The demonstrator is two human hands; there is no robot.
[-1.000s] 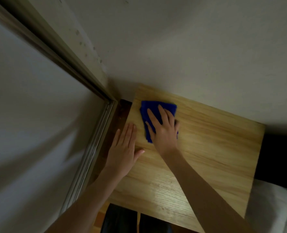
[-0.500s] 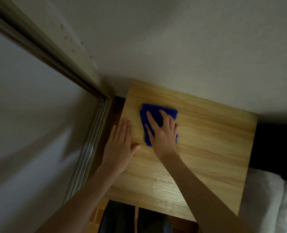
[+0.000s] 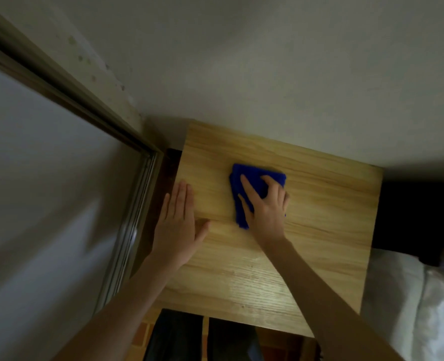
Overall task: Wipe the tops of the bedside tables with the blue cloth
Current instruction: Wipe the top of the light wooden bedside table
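A light wooden bedside table [image 3: 319, 230] stands against the wall, seen from above. A folded blue cloth [image 3: 244, 175] lies on its top, a little left of the middle. My right hand [image 3: 265, 207] presses down on the cloth with spread fingers, covering its lower right part. Flat on the table's left edge rests my left hand [image 3: 179, 227], fingers together and straight, holding nothing.
A sliding door with a metal frame [image 3: 127, 230] runs along the left, with a dark gap between it and the table. White bedding [image 3: 410, 303] lies at the lower right, a dark space behind it. My legs show below the table's front edge.
My right hand has slid the blue cloth from the table's far left corner toward the middle. My left hand has stayed flat on the left edge.
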